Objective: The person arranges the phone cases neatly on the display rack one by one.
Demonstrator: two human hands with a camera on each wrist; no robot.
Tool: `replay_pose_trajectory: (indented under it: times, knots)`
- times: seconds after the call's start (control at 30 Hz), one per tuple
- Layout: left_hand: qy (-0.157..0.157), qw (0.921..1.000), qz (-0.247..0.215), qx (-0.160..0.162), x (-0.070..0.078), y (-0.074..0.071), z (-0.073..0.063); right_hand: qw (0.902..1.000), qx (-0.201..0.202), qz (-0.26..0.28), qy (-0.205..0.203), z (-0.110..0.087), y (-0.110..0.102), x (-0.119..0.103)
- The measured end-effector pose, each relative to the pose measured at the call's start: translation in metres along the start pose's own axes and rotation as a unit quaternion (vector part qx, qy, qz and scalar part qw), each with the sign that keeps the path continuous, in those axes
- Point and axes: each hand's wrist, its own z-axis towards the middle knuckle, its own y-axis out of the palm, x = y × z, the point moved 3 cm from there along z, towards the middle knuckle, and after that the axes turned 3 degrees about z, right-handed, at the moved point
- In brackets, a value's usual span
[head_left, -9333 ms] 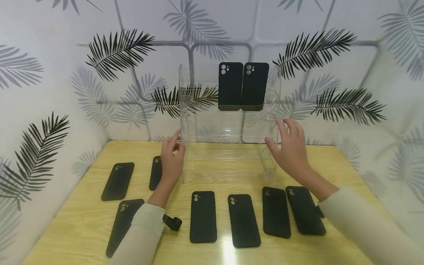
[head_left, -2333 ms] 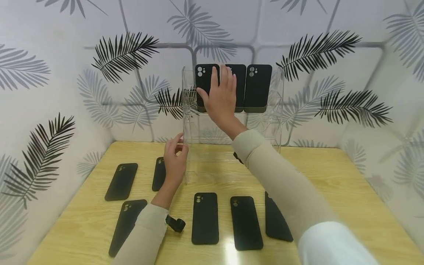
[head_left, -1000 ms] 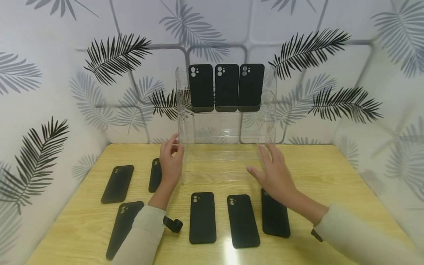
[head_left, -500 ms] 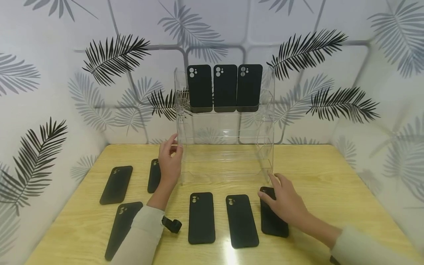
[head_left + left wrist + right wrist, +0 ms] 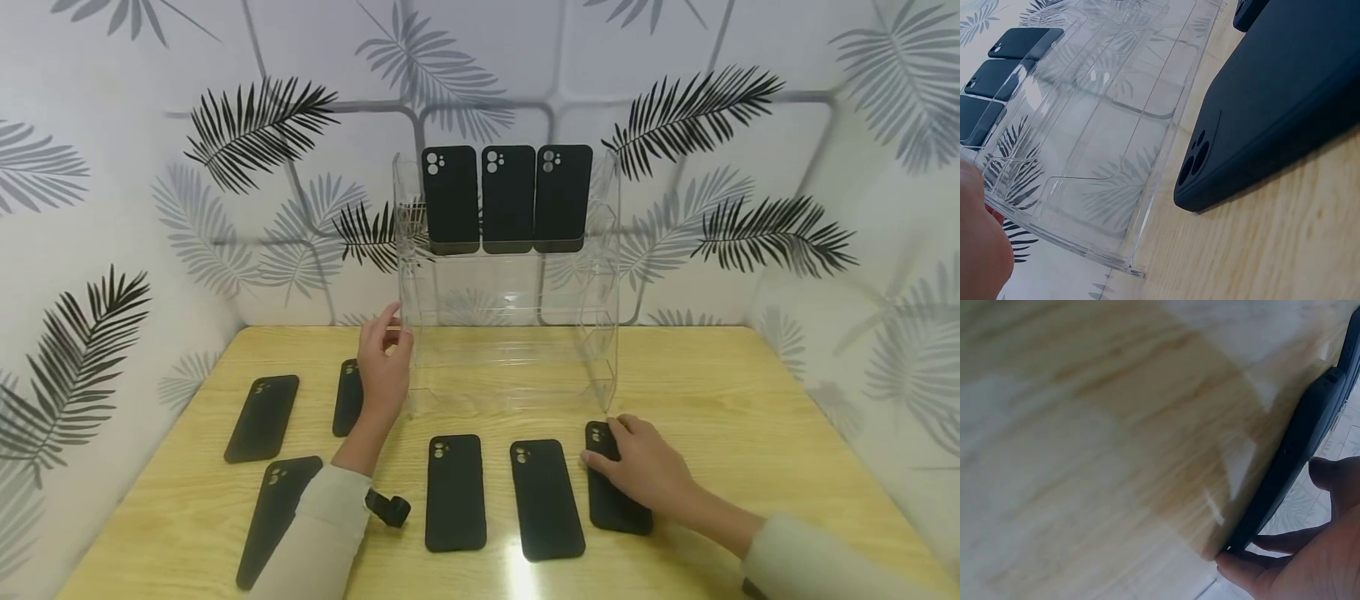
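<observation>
My left hand point(image 5: 384, 367) holds the left side of a clear acrylic display rack point(image 5: 510, 404), its fingers bent at the side panel. Only part of that hand shows in the left wrist view. Three black phone cases stand side by side on the rack's top tier: a left one point(image 5: 452, 200), a middle one point(image 5: 508, 200) and a right one point(image 5: 562, 200). My right hand point(image 5: 648, 467) grips another black phone case point(image 5: 617, 507), which lies on the table in front of the rack. Thumb and fingertips are at its edges in the right wrist view point(image 5: 1294, 450).
More black phone cases lie on the wooden table point(image 5: 697, 375): two in the front middle, one point(image 5: 456, 493) beside another point(image 5: 547, 500), and several at the left, one point(image 5: 262, 418) farthest out. The rack's lower tiers hold no cases. A patterned wall point(image 5: 480, 67) stands behind.
A third case now stands at the top tier's left, and the rightmost table case is gone. My right hand came down from the rack onto the table case. The left hand stayed.
</observation>
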Motion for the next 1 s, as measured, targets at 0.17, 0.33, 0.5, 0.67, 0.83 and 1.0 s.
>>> replay_pose_trajectory:
  times: [0.17, 0.33, 0.5, 0.67, 0.83, 1.0]
  knots:
    - [0.005, 1.0, 0.003, 0.006, 0.001, 0.0, 0.0, 0.9999, -0.011, -0.006, 0.005, 0.003, 0.002, -0.002]
    - [0.007, 0.9999, -0.002, 0.011, 0.0, -0.001, 0.001, 0.9998, -0.017, -0.01, 0.006, 0.004, -0.001, -0.006]
    - [0.008, 0.9999, -0.011, 0.004, 0.001, -0.001, 0.0, 0.9998, -0.016, -0.008, 0.002, 0.003, -0.006, -0.01]
    - [0.001, 1.0, -0.006, -0.003, 0.001, 0.0, 0.0, 0.9999, -0.008, -0.006, -0.013, 0.003, -0.009, -0.013]
    - [0.0, 1.0, -0.003, -0.004, 0.001, 0.0, 0.0, 0.999, 0.026, 0.002, -0.037, 0.001, -0.011, -0.018]
    - [0.0, 1.0, -0.004, -0.003, 0.001, 0.0, -0.001, 0.9948, 0.078, 0.004, -0.066, -0.001, -0.014, -0.025]
